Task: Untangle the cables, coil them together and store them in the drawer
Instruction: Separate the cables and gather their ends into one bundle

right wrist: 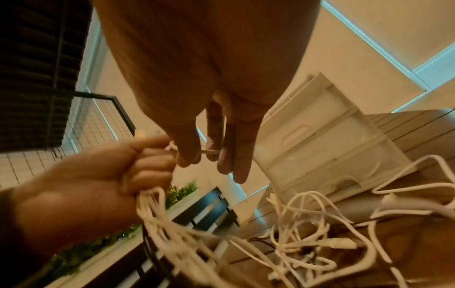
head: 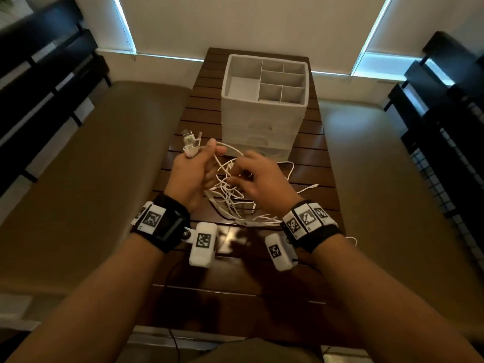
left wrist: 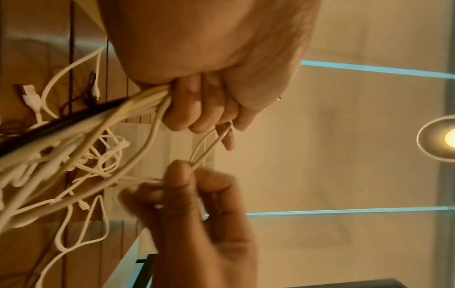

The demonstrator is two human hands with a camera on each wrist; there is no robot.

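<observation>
- We work over a dark table [head: 262, 297] of glossy wooden slats; its gaps and edges could catch a plug if we drag the cables sideways instead of lifting them.
- At the far end stands a white plastic drawer unit [head: 263, 121], boxy, with an open divided tray on top and drawers below that look closed. We judge a hard tug on a strand lying against its base could shift or tip it.
- The cables [head: 230, 197] are thin, smooth and white, with at least one dark strand among them. They hang as a loose knot between our hands and trail onto the table in front of the drawer unit. Pulling one strand too fast would likely tighten the knot rather than free it.
- Our left hand [head: 192, 176] is clenched round a bundle of strands, with the stiff white plug ends [head: 190, 142] poking up above the fist. If that fist slackens, we think the gathered ends would slip back into the tangle.
- Our right hand [head: 258, 179] pinches a single strand between thumb and fingertips, close beside the left hand. The strand is slick, so it may slide from so light a pinch.
</observation>
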